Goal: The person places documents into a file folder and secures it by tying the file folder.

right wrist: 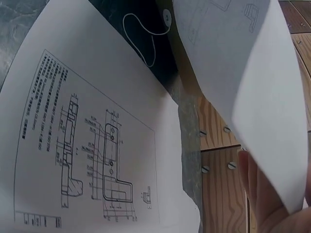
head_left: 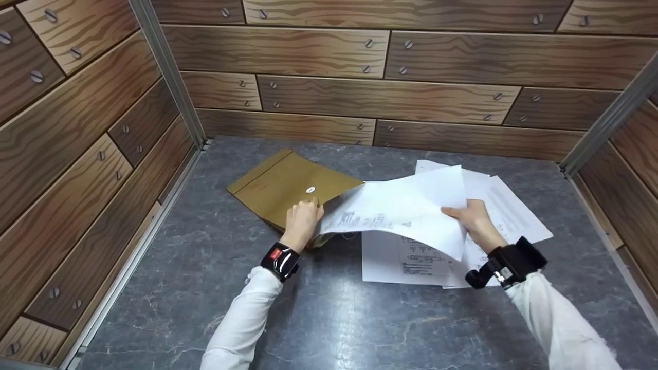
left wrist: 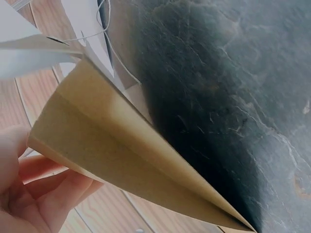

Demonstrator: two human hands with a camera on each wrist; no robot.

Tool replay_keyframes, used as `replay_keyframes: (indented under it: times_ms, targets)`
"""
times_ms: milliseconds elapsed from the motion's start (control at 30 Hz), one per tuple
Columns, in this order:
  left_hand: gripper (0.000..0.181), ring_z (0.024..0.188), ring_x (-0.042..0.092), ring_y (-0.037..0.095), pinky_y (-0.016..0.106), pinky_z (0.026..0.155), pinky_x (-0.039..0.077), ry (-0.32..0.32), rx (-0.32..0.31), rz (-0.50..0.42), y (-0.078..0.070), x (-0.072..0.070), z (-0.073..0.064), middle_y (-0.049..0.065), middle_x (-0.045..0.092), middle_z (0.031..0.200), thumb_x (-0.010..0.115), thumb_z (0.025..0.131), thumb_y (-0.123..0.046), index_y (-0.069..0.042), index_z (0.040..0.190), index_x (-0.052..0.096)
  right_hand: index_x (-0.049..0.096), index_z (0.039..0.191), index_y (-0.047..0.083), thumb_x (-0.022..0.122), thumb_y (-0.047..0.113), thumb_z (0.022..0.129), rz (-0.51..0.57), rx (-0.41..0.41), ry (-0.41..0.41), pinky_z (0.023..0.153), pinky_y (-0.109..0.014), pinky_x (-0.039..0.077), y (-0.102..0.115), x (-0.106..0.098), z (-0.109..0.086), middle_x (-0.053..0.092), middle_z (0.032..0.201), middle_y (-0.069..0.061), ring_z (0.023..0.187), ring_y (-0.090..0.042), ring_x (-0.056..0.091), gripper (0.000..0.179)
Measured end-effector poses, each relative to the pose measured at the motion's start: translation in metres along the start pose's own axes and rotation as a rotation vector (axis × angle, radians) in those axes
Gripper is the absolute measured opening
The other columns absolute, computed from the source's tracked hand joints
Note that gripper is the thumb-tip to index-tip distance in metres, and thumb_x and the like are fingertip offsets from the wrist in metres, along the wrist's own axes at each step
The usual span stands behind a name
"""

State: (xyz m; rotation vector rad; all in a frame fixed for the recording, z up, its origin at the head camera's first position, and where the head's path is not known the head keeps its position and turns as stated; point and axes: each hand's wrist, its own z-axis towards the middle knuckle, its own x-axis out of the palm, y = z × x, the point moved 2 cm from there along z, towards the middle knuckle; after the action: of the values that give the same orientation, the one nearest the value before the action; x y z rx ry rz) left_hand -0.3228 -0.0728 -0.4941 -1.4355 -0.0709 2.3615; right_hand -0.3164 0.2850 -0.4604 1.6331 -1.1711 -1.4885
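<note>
My left hand (head_left: 302, 220) grips the edge of a brown paper envelope (head_left: 280, 180) near its mouth, where a white button disc (head_left: 310, 189) shows. In the left wrist view the envelope's creased side (left wrist: 112, 141) spreads out beside the curled fingers. With thumb and fingers my right hand (head_left: 475, 222) pinches the right side of a printed white sheet (head_left: 411, 198). The sheet bows above the table, its left end at the envelope's mouth; whether that end lies inside is hard to tell. The right wrist view shows the sheet (right wrist: 257, 97) curving over the fingers.
Under the held sheet, several printed papers (head_left: 519, 210) lie spread on the dark marbled table (head_left: 390, 329). One bears a technical drawing (right wrist: 116, 165). A thin white string (right wrist: 124, 24) hangs by the envelope. Wood-patterned walls (head_left: 329, 51) enclose the back and both sides.
</note>
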Motion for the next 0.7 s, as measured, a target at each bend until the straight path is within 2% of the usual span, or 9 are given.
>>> replay_keyframes:
  times_ms: [133,267,367,467,567,700]
  targets:
    - [0.020,0.057,0.060,0.034,0.041,0.047,0.047,-0.019,-0.011,0.014,-0.004,0.001,0.000,0.012,0.059,0.065,0.057,0.084,-0.018,-0.003,0.071,0.054,0.035,0.122,-0.021,0.059,0.008,0.085,0.034,0.014,-0.020,0.080,-0.032,0.046,0.000,0.014,-0.003,0.043,0.120,-0.035,0.097,-0.033,0.055,0.052]
    - [0.019,0.056,0.060,0.033,0.041,0.046,0.047,-0.037,-0.001,0.054,-0.009,0.002,0.002,0.011,0.059,0.065,0.056,0.084,-0.017,-0.002,0.072,0.055,0.028,0.126,-0.022,0.057,0.007,0.086,0.058,0.010,-0.051,0.094,-0.040,0.034,0.003,0.030,-0.006,0.034,0.128,-0.036,0.116,-0.042,0.039,0.058]
    - [0.016,0.056,0.060,0.032,0.040,0.046,0.046,-0.044,0.021,0.076,-0.011,0.004,0.001,0.011,0.059,0.066,0.056,0.083,-0.015,-0.002,0.073,0.056,0.030,0.126,-0.021,0.056,0.007,0.086,0.048,-0.031,-0.061,0.096,-0.043,0.031,0.006,0.041,-0.008,0.035,0.127,-0.036,0.117,-0.043,0.037,0.055]
    - [0.016,0.055,0.060,0.032,0.040,0.046,0.046,-0.043,0.033,0.081,-0.013,0.006,0.001,0.011,0.059,0.066,0.056,0.083,-0.015,-0.002,0.074,0.056,0.038,0.123,-0.019,0.054,0.006,0.088,0.044,-0.068,-0.057,0.092,-0.043,0.037,0.008,0.053,-0.009,0.045,0.119,-0.034,0.109,-0.041,0.046,0.046]
    - [0.016,0.055,0.059,0.032,0.040,0.046,0.046,-0.040,0.041,0.084,-0.015,0.006,0.000,0.010,0.059,0.066,0.056,0.084,-0.016,-0.003,0.075,0.056,0.040,0.123,-0.017,0.051,0.005,0.089,0.055,-0.065,-0.046,0.091,-0.041,0.038,0.009,0.065,-0.011,0.048,0.117,-0.032,0.107,-0.038,0.048,0.042]
    - [0.016,0.053,0.059,0.030,0.039,0.044,0.045,-0.061,0.054,0.122,-0.019,0.007,0.000,0.010,0.059,0.064,0.056,0.083,-0.016,-0.003,0.074,0.056,0.038,0.125,-0.015,0.049,0.004,0.090,0.075,-0.080,-0.035,0.094,-0.040,0.035,0.014,0.083,-0.013,0.047,0.120,-0.029,0.111,-0.036,0.045,0.041]
